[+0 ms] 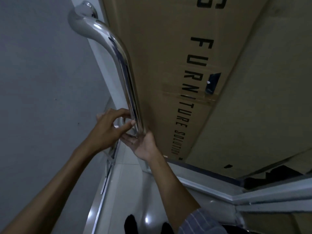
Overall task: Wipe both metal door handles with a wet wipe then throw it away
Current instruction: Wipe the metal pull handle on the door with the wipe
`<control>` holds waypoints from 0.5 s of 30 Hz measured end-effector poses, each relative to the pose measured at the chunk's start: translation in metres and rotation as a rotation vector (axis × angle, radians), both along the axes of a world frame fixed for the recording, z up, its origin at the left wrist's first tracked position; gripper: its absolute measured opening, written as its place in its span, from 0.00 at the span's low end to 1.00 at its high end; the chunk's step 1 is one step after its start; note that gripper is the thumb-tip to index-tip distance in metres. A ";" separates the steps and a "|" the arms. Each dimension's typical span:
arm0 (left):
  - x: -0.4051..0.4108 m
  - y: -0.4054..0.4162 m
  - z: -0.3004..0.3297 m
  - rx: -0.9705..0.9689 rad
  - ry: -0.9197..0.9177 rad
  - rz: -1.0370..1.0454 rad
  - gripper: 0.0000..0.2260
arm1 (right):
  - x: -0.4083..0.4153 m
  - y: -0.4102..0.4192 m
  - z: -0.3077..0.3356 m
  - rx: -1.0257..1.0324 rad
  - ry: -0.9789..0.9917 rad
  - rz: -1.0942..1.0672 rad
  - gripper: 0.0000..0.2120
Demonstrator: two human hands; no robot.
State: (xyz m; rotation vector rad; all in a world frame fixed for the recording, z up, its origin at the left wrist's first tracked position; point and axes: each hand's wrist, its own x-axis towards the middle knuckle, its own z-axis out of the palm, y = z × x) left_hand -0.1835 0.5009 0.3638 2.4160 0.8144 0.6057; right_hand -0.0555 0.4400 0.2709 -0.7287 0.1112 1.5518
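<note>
A large brown cardboard box (211, 73), flat and matte, printed with black block letters and crossed by clear tape, fills the upper right behind what looks like glass. To the left is a plain grey wall (42, 81). Below lies a glossy pale tiled floor (135, 191) that reflects small lights.

A long, polished, tubular chrome door handle (121, 61) runs down the middle, smooth and mirror-bright, curving at the top into a round mount. Its lower end sits between the two hands.

The left hand (108, 129) reaches in from the lower left, its fingers (130, 123) curled, thumb and fingertips close together right at the lower end of the bar. Whether they pinch anything is unclear; no wet wipe can be made out. The right hand (141, 144) is palm up just beneath the handle's foot, fingers loosely spread and touching or nearly touching the metal. A grey striped sleeve (200, 222) shows at the bottom.
</note>
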 end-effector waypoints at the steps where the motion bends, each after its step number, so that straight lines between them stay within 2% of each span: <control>1: 0.000 0.000 0.001 -0.029 -0.002 0.011 0.10 | 0.001 0.000 -0.003 -0.010 0.100 -0.029 0.26; 5: 0.002 -0.001 0.006 -0.170 0.036 0.086 0.32 | 0.008 -0.006 -0.009 -0.072 0.307 -0.072 0.33; 6: 0.004 -0.001 0.008 -0.186 0.046 0.104 0.33 | 0.013 -0.007 -0.009 -0.070 0.363 -0.060 0.34; 9: 0.005 -0.004 0.011 -0.217 0.032 0.106 0.25 | 0.029 -0.015 0.001 -0.096 0.451 -0.049 0.38; 15: 0.007 -0.007 0.016 -0.280 -0.013 0.088 0.25 | 0.043 -0.031 0.029 -0.153 0.351 -0.049 0.31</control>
